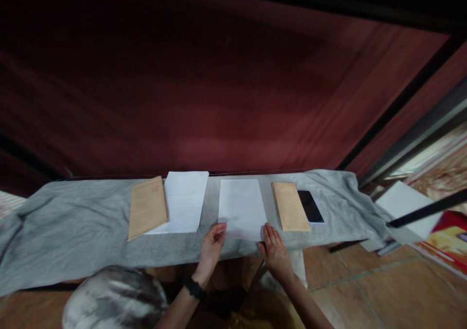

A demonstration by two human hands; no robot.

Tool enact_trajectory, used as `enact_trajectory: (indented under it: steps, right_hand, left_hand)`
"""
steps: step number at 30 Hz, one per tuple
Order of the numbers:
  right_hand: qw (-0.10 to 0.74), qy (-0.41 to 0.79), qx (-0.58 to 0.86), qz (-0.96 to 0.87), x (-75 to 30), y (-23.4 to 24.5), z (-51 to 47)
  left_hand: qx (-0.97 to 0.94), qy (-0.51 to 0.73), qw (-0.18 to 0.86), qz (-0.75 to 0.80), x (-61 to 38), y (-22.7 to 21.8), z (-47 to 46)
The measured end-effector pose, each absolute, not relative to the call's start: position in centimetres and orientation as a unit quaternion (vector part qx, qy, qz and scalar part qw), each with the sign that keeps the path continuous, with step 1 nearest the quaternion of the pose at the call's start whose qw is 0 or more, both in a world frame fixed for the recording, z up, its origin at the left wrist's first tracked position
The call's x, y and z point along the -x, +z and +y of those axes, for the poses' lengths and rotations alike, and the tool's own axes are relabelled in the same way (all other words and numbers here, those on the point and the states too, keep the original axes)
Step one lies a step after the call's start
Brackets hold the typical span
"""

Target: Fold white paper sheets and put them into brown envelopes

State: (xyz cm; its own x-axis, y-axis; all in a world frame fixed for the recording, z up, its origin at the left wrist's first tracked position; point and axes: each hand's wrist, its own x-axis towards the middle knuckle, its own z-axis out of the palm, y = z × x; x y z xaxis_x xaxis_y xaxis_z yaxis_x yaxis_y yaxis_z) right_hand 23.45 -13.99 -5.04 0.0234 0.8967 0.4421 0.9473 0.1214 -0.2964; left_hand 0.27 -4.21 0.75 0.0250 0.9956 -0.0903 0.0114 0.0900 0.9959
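The fingers of the left hand [212, 245] are curling in close to one another at the near left corner of a white sheet [242, 203]; whether they are pinching the paper, I am not able to tell from here. The fingers of the right hand [276, 255] are lying nearly straight, side by side, at the near right corner, with the thumb standing apart from them; I am not able to tell whether they are gripping either.

What I am minding most is how the sheet is lying: straight ahead of both sets of fingers, its long axis running away from them, its near short edge spanning the gap between the hands. Neither hand is being favoured; I am judging both about equally near, one at each near corner.

Farther out to the left of the left fingers, some white paper [185, 200] is lying flat, with a brown envelope [146, 209] covering part of its left side. Beyond the right fingers, a brown packet [291, 206] is sitting just beside the sheet without touching it, and a dark phone [311, 205] is showing past its right edge. Beneath everything, a grey cloth [93, 222] is covering the table. Behind the left fingers, a dark watch [194, 288] is circling the wrist.
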Motion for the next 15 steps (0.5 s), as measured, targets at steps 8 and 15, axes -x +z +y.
enact_trajectory:
  steps: [8, 15]
  right_hand:
    - [0.421, 0.146, 0.687, -0.574, -25.9, -4.2, -15.6]
    - [0.481, 0.188, 0.643, -0.565, -25.7, -2.6, -13.5]
  left_hand:
    - [-0.435, 0.441, 0.647, 0.445, 2.7, 5.7, -6.5]
    - [-0.517, 0.347, 0.638, 0.452, 4.0, 8.5, -7.6]
